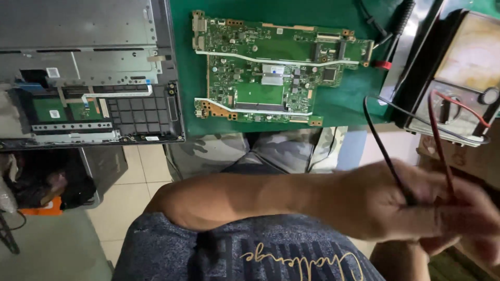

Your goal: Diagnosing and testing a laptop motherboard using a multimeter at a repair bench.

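Green mat (344,112) is carrying a bare circuit board (271,67), well beyond the fingers.
Left hand (411,211) is pinching black and red meter leads (411,177), right hand (469,244) is blurring beneath, grip unclear; leads trailing to the meter (458,78) risk snagging and tugging it.

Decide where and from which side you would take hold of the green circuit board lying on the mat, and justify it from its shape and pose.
Grip the circuit board by its bare outer edges, pinching the short left and right ends. It lies flat, components up, on the green mat, so fingers should stay off the crowded top. Come from the near side: the opened laptop case crowds its left, the meter and leads its right.
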